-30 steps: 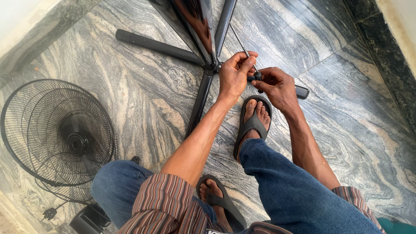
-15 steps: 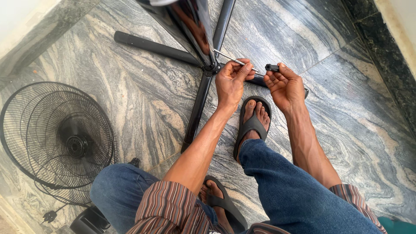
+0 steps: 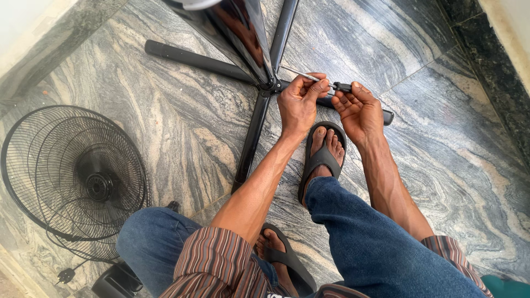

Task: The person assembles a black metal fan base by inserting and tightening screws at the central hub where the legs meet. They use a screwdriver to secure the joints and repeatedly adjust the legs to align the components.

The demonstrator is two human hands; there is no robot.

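A black fan stand base (image 3: 251,143) with crossed legs lies on the marble floor, its shiny black pole (image 3: 240,33) rising toward the camera. My left hand (image 3: 299,102) pinches the thin metal shaft of a screwdriver (image 3: 309,77) just right of the hub (image 3: 268,85). My right hand (image 3: 360,113) has its fingertips on the screwdriver's black handle (image 3: 342,86). The screwdriver lies almost flat, tip pointing left toward the hub. One leg of the base runs under both hands and ends at the right (image 3: 388,117).
A round black wire fan grille (image 3: 72,176) lies on the floor at left, with a power plug (image 3: 65,274) and a black part (image 3: 116,281) below it. My feet in dark flip-flops (image 3: 323,152) rest beside the base. A dark skirting (image 3: 497,72) runs along the right.
The screwdriver has swung from a steep angle down to nearly flat, its tip now aimed at the hub. Both hands shifted slightly up and apart along it.
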